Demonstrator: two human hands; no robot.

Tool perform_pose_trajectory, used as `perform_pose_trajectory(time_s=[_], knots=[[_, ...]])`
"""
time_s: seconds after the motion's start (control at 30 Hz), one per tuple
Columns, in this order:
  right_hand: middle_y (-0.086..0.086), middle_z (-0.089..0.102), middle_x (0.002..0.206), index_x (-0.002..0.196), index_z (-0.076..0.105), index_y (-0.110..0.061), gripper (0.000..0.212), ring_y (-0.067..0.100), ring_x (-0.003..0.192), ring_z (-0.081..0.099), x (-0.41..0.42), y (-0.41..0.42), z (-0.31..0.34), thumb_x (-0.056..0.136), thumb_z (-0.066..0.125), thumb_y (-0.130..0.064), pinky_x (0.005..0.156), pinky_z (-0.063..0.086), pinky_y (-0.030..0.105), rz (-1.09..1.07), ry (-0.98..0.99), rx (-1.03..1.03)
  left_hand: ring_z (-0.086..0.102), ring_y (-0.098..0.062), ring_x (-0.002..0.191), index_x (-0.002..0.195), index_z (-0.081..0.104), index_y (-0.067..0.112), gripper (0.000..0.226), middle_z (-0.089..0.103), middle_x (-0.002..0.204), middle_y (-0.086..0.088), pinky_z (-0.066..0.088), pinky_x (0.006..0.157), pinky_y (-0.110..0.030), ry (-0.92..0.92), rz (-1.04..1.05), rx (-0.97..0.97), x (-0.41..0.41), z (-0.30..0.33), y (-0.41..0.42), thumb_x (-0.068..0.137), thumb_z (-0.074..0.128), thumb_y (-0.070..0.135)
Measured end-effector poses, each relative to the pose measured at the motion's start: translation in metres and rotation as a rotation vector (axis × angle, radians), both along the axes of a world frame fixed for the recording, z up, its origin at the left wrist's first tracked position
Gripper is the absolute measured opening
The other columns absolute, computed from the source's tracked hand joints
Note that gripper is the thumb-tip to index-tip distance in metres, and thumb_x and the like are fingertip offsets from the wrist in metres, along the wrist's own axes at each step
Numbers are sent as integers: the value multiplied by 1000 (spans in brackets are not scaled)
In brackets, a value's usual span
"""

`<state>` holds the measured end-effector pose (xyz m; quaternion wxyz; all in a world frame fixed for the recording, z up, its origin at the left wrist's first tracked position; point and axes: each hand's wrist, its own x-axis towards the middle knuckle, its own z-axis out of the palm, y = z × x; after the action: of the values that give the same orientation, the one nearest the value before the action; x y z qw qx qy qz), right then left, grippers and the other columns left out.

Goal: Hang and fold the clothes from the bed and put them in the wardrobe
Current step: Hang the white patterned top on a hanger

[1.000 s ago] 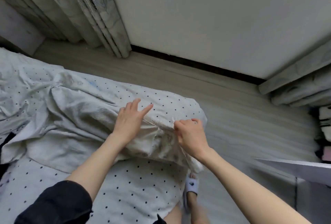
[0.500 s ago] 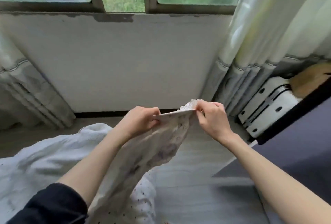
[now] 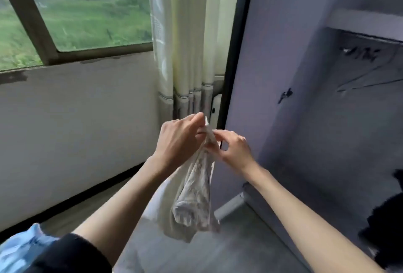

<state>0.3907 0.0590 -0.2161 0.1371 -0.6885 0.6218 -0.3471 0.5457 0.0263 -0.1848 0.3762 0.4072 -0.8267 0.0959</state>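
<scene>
Head view. Both hands were raised at the centre of the frame, meeting at the top edge of a pale patterned garment. The left hand had its fingers curled over the bunched top edge and gripped it. The right hand pinched the same edge between thumb and forefinger, just beside the left hand; its other fingers were loosely bent. The garment hung down from the two hands, gathered into folds, its lower end free at lower centre of the frame, clear of the floor.

The wardrobe filled the right of the frame, its purple side panel just beyond the right hand. Inside it, at upper right, hangers hung from a rail; their number could not be told. A dark garment showed at the right edge, lower down.

A window occupied the upper left, with a white wall below it. A curtain hung at upper centre, between window and wardrobe. A light blue cloth lay at the lower left corner, beside the dark sleeve of the left arm.
</scene>
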Motion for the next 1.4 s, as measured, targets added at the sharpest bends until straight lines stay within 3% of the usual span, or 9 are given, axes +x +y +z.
perform_pose_trajectory(time_s=[0.2, 0.4, 0.5, 0.7, 0.83, 0.93, 1.03, 1.23, 1.4], knots=[[8, 69, 82, 91, 70, -9, 11, 31, 80, 59, -80, 44, 14, 86, 63, -15, 76, 40, 37, -243, 54, -70, 59, -34, 57, 80, 55, 12, 16, 67, 72, -3, 28, 50, -28, 7, -146, 74, -92, 0, 25, 74, 66, 21], [3, 72, 85, 92, 71, -13, 26, 33, 81, 62, -157, 67, 30, 80, 52, 0, 76, 36, 31, -312, 192, -181, 62, -26, 86, 101, 56, 22, 16, 68, 98, 7, 40, 64, -31, -26, -203, 324, -161, -13, 31, 89, 55, 33], [1, 73, 93, 98, 71, -15, 29, 27, 88, 64, -197, 67, 36, 81, 52, 0, 78, 44, 31, -338, 116, -196, 62, -17, 85, 105, 57, 29, 20, 66, 100, 15, 36, 65, -26, -43, -257, 392, -193, -16, 31, 88, 58, 38], [-2, 73, 92, 95, 73, -15, 30, 22, 87, 66, -263, 65, 44, 81, 51, 1, 79, 50, 36, -307, 62, -217, 63, -9, 76, 117, 58, 28, 36, 63, 101, 18, 51, 82, -33, 38, -421, 706, -246, -30, 30, 84, 67, 39], [-3, 73, 89, 93, 73, -14, 29, 18, 84, 65, -285, 63, 42, 80, 52, 0, 77, 51, 34, -321, 0, -226, 50, 0, 76, 105, 61, 28, 29, 58, 89, 17, 39, 66, -16, 118, -357, 634, -282, -46, 35, 81, 69, 41], [-1, 73, 88, 92, 73, -13, 29, 20, 83, 65, -300, 62, 43, 80, 52, 2, 76, 51, 34, -320, 15, -218, 51, -18, 77, 81, 60, 12, 23, 55, 80, 4, 39, 65, -27, 133, -323, 619, -312, -51, 39, 82, 69, 33], [0, 73, 90, 95, 72, -12, 28, 22, 83, 65, -321, 61, 44, 81, 52, 2, 78, 49, 35, -386, 88, -240, 49, -17, 69, 64, 45, 27, 29, 48, 68, 13, 37, 61, -27, 218, -286, 677, -328, -51, 27, 82, 68, 28], [-1, 67, 105, 113, 64, -18, 31, 22, 95, 60, -370, 58, 25, 90, 48, -6, 86, 29, 32, -570, 589, -60, 52, -20, 65, 75, 45, 19, 21, 55, 62, 11, 41, 60, -31, 283, -292, 629, -354, -36, -11, 88, 62, 20], [-2, 61, 112, 118, 60, -21, 32, 22, 104, 53, -395, 50, 18, 89, 48, -13, 85, 28, 35, -723, 717, 28, 46, -34, 65, 84, 40, 13, 12, 52, 63, -2, 34, 57, -38, 217, -354, 475, -384, -17, -42, 91, 49, 12]])
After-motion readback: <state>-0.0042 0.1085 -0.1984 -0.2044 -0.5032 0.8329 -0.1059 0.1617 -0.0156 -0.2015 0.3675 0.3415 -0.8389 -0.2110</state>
